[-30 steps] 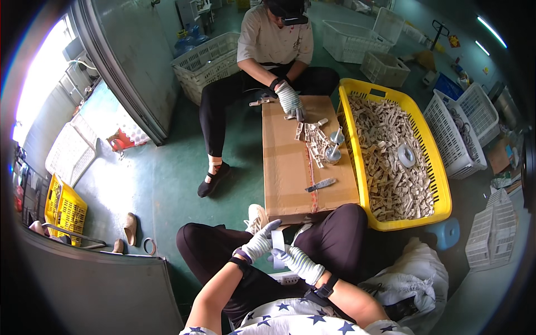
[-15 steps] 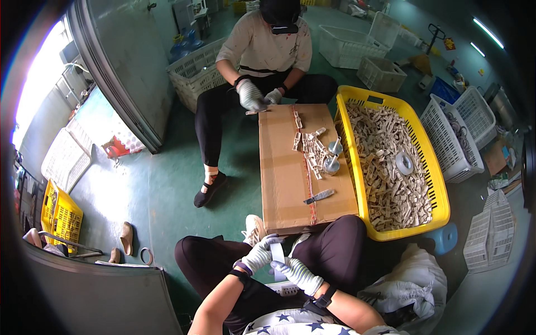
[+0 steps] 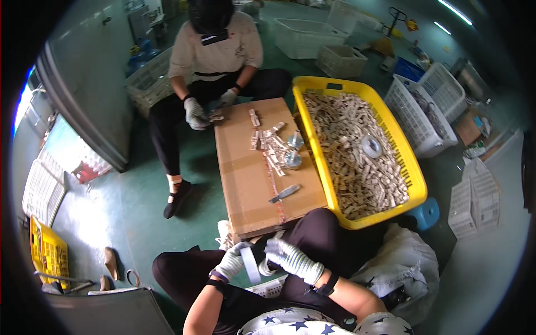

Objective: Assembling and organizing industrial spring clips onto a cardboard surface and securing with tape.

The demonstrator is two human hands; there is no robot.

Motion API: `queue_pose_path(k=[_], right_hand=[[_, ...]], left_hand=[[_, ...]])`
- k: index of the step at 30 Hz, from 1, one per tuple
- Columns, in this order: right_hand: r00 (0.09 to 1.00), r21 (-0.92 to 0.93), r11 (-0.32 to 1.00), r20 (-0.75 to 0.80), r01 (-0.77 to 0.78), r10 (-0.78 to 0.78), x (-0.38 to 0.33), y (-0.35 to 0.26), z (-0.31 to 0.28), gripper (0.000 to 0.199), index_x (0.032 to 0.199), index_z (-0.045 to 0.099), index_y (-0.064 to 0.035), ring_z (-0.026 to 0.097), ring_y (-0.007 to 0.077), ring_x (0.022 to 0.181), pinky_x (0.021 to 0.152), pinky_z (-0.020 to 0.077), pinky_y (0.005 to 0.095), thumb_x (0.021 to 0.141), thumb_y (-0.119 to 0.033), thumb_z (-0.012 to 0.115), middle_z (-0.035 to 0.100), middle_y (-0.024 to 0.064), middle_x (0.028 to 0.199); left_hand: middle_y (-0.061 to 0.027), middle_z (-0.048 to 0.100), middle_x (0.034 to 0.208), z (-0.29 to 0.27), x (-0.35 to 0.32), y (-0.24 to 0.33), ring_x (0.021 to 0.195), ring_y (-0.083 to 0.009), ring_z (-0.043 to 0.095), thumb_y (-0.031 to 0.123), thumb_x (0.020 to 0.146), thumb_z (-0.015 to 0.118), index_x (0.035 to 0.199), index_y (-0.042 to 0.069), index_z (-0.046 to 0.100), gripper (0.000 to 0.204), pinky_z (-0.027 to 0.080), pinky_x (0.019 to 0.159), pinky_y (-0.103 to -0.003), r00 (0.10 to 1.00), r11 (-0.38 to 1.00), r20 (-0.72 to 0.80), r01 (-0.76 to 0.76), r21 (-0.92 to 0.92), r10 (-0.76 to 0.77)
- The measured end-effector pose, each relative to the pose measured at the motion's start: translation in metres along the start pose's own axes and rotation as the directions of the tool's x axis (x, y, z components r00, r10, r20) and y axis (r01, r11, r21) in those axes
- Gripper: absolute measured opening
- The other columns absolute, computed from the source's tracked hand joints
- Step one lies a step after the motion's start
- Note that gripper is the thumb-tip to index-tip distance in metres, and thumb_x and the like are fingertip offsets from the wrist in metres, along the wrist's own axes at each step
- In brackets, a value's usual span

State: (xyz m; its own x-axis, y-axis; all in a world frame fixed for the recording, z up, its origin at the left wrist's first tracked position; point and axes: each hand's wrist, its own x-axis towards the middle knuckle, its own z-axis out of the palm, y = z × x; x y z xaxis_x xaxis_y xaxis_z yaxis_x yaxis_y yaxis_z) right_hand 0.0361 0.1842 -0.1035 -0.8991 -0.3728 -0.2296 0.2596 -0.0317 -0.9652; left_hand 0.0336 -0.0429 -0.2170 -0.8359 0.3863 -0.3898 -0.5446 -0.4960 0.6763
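Observation:
A pale, flat strip (image 3: pixel 250 265) slants down between my knees, its kind unclear. My left hand (image 3: pixel 230 262), in a striped knit glove, is closed on its upper part. Just right of the strip and apart from it, my right hand (image 3: pixel 296 260) wears the same glove. Its fingers are bent together near the edge of a cardboard box (image 3: pixel 240 206); what they hold, if anything, is too small to make out. On the box lie a utility knife (image 3: pixel 286 193), a loose pile of small beige clip-like pieces (image 3: pixel 272 149) and two small clear containers (image 3: pixel 292 159).
Right of the box stands a yellow crate (image 3: pixel 417 187) full of similar pieces, with a white ring-shaped roll (image 3: pixel 371 147) on top. Opposite sits a co-worker (image 3: pixel 215 50) with gloved hands at the box's far corner. A white sack (image 3: pixel 405 262) and blue stool (image 3: pixel 427 213) are at my right.
My right hand has come off the strip and moved up and right, while my left keeps it. The whole view has shifted, so the box and crate appear further left.

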Motion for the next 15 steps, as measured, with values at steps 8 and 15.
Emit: queue_pose_path(k=[8, 15], right_hand=[[0.852, -0.324, 0.927, -0.415, 0.188, -0.318, 0.050, -0.097, -0.167, 0.046, 0.128, 0.045, -0.0069, 0.053, 0.0077, 0.073, 0.067, 0.0480, 0.0234, 0.087, -0.010, 0.066, 0.059, 0.0001, 0.086], [0.759, -0.678, 0.417, -0.649, -0.605, 0.044, 0.142, -0.031, -0.332, 0.084, 0.146, 0.025, -0.0129, 0.021, 0.0411, 0.139, 0.112, 0.0266, 0.0442, 0.078, -0.033, 0.070, 0.018, 0.0241, 0.151]], left_hand=[[-0.0091, 0.064, 0.088, 0.013, 0.011, 0.007, 0.081, -0.0219, 0.062, 0.004, 0.084, 0.063, 0.097, -0.003, 0.062, 0.015, 0.052, 0.079, -0.035, 0.967, 0.887, -0.094, 0.174, -0.427, -0.235], [-0.0124, 0.065, 0.088, 0.019, 0.010, 0.018, 0.083, -0.0269, 0.064, 0.008, 0.082, 0.065, 0.092, -0.001, 0.063, 0.013, 0.052, 0.084, -0.040, 0.942, 0.913, -0.231, 0.140, -0.384, -0.242]])
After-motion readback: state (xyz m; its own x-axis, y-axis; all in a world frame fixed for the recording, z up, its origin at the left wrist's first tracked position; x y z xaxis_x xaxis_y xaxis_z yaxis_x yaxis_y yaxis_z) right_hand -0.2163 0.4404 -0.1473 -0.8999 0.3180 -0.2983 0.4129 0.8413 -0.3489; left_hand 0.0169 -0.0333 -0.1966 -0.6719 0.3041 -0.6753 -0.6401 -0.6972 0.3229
